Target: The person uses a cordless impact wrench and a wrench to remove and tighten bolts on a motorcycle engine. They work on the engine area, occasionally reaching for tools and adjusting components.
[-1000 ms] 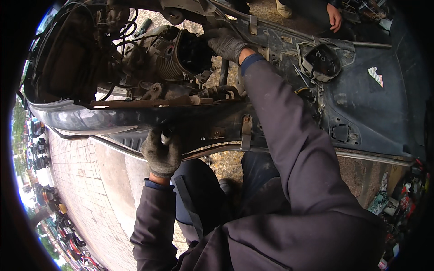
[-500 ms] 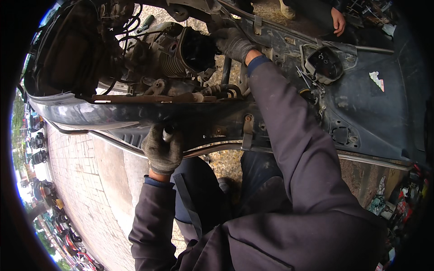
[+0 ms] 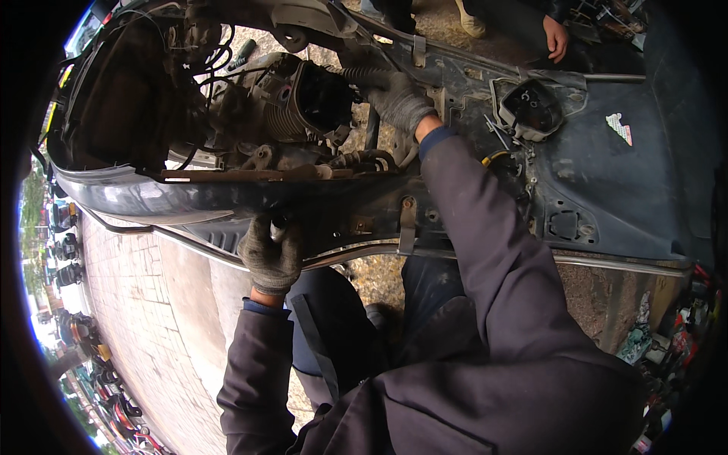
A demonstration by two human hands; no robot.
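Note:
My gloved left hand [image 3: 269, 258] is closed around a small silver cylindrical piece [image 3: 278, 224] against the black outer side of the scooter body [image 3: 167, 196]. Above it, the engine [image 3: 277, 114] with cooling fins lies inside the body, its dark open end [image 3: 324, 98] facing right. My gloved right hand [image 3: 396, 102] reaches to the right of that end, fingers bent and partly hidden; what they hold is unclear. Farther right, an engine cover [image 3: 531, 110] with small round parts inside rests on the body beside thin metal tools [image 3: 502, 130] and a yellow-and-black tool [image 3: 497, 158].
Another person's bare hand [image 3: 556, 42] hangs at the upper right, near a shoe [image 3: 470, 19]. Dark cables [image 3: 216, 57] loop over the engine. Piled parts [image 3: 675, 326] lie at the right edge. Paving [image 3: 136, 280] stretches left toward parked scooters [image 3: 64, 243].
My right hand has moved down and slightly right beside the engine's open end. My left hand stays around the silver piece. The other person's hand has shifted slightly.

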